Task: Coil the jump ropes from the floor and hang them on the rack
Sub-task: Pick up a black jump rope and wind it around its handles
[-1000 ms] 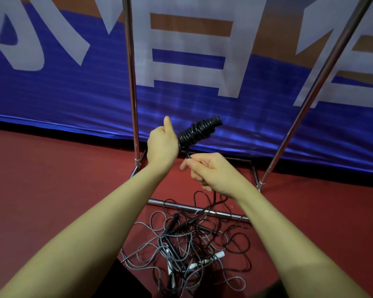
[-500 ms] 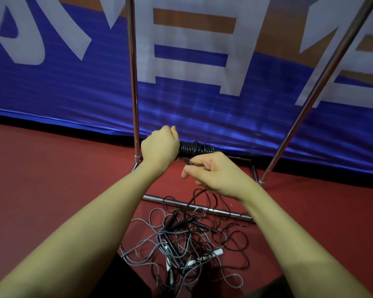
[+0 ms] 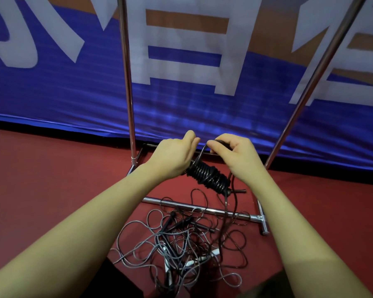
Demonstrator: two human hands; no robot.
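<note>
Two hands work over one black coiled rope (image 3: 208, 178), held in the air above the rack's (image 3: 127, 82) base. The left hand (image 3: 173, 157) has its fingers curled round the upper end of the bundle, while the right hand (image 3: 237, 157) pinches a loose strand (image 3: 202, 150) between thumb and fingertips, the strand arching up from the coil. A tail of the same rope hangs from the bundle's lower end down to the floor (image 3: 52, 179).

Below lies one tangled pile (image 3: 181, 248) of grey and black ropes (how many cannot be counted, the loops overlap too much), with two whitish handle ends (image 3: 213, 253) showing. Part of the pile crosses the rack's low crossbar (image 3: 202, 210). Two upright poles rise out of view at the top edge, in front of a blue banner (image 3: 52, 89).
</note>
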